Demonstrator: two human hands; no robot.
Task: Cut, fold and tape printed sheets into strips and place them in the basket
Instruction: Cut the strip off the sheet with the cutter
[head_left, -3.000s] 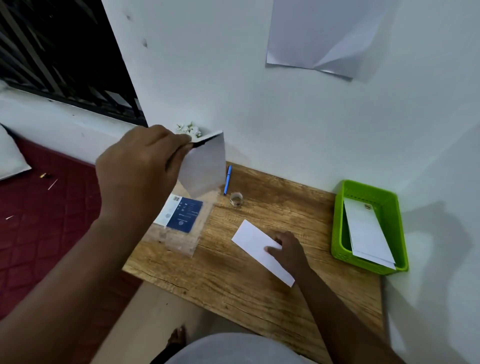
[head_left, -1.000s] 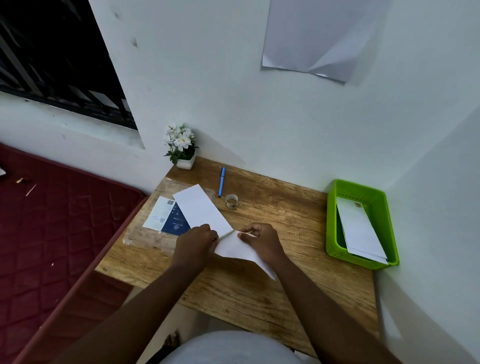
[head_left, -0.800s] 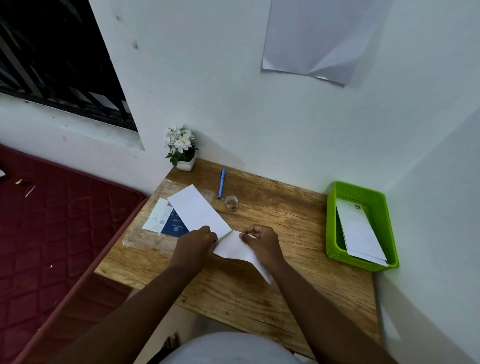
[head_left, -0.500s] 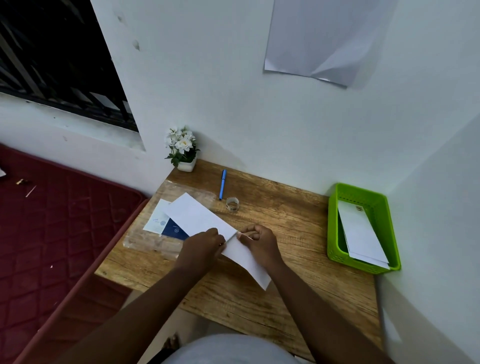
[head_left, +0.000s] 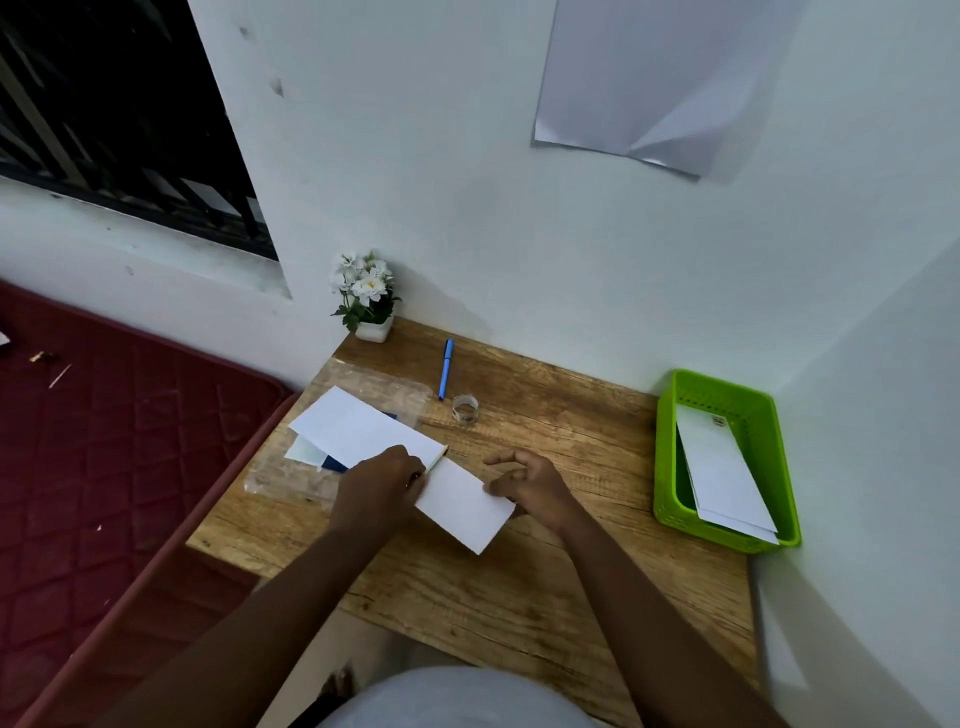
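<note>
Broadly, the wooden counter (head_left: 519, 587) carries everything here, pushed into a corner of white wall, with the green basket (head_left: 670, 467) at its right edge already holding a few finished white strips (head_left: 724, 467) that lean against its near wall. Across the middle of the counter lies the long paper strip (head_left: 457, 501) in work, running from a clear plastic sleeve (head_left: 291, 475) at the left down toward the person; it looks like two sheets meeting end to end near the left hand (head_left: 379, 480). That hand presses down on the strip at the join, fingers bent onto the paper; whether it pinches an edge is unclear. The right hand (head_left: 530, 483) rests its thumb on the strip's right edge, its other fingers loosely curled above the counter and holding nothing. Paper this thin is probably very light, limp along its length and easily creased, so it likely handles best pinned flat near the join and lifted by both ends. A blue pen (head_left: 445, 368), a small roll of clear tape (head_left: 465, 409) and a little flower pot (head_left: 366, 299) sit behind.
</note>
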